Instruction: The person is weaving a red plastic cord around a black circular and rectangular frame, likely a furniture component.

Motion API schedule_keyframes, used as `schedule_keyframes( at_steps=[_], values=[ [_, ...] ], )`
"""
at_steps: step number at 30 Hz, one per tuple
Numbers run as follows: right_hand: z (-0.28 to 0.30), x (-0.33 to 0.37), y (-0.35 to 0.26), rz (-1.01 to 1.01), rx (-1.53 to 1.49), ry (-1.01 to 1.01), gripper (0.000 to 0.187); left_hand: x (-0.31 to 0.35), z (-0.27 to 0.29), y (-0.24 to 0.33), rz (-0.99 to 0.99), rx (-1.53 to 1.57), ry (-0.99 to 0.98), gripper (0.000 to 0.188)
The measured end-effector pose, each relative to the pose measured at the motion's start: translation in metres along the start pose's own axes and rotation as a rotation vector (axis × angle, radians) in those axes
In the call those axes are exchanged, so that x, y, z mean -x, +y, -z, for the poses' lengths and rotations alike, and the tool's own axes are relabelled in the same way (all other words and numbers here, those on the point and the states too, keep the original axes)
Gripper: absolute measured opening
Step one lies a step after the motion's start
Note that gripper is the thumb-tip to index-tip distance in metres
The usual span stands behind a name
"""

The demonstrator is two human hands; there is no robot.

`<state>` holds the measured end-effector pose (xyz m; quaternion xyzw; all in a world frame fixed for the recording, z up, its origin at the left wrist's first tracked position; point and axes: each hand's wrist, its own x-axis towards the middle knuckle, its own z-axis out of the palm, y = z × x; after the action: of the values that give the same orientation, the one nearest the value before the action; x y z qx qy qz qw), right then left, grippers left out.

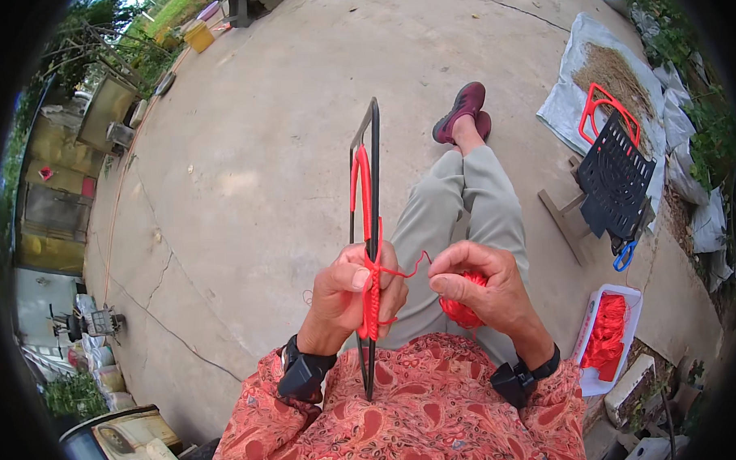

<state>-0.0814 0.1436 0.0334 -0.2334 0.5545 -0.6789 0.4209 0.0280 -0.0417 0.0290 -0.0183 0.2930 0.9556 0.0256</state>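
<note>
Shirt point(439, 398) below, the left hand point(342, 292) clamps the frame point(375, 149) between thumb and fingers, the right hand point(496, 286) curled round yarn point(462, 313).

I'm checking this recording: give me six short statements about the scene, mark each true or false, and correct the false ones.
1. The left hand grips a black frame partly covered in red cord. True.
2. A thin red strand runs from the frame toward the right hand. True.
3. The right hand holds nothing. False: it holds a red ball of yarn.
4. The frame lies on the ground. False: it is in the left hand.
5. A white tray with red material sits to the person's right. True.
6. The person is barefoot. False: they wear dark red shoes.
</note>
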Motion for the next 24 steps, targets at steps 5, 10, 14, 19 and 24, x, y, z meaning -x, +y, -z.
schedule_keyframes(
  at_steps=[5, 10, 14, 19, 24],
  values=[
    [-0.017, -0.011, -0.015, 0.070, -0.045, -0.083, 0.011, 0.005, -0.004, 0.011, 0.105, 0.137, -0.198, 0.026],
    [-0.034, -0.021, -0.027, 0.242, 0.046, -0.089, 0.009, 0.006, 0.004, 0.014, 0.123, 0.176, -0.293, 0.026],
    [-0.046, -0.034, -0.028, 0.718, 0.306, -0.022, 0.014, 0.010, 0.005, 0.012, 0.099, 0.152, -0.247, 0.027],
    [-0.050, -0.032, -0.027, 0.897, 0.518, 0.075, 0.019, 0.011, 0.009, 0.007, 0.069, 0.126, -0.270, 0.029],
    [-0.048, -0.031, -0.022, 1.030, 0.714, 0.170, 0.023, 0.011, 0.001, 0.007, 0.087, 0.099, -0.201, 0.028]
  ],
)
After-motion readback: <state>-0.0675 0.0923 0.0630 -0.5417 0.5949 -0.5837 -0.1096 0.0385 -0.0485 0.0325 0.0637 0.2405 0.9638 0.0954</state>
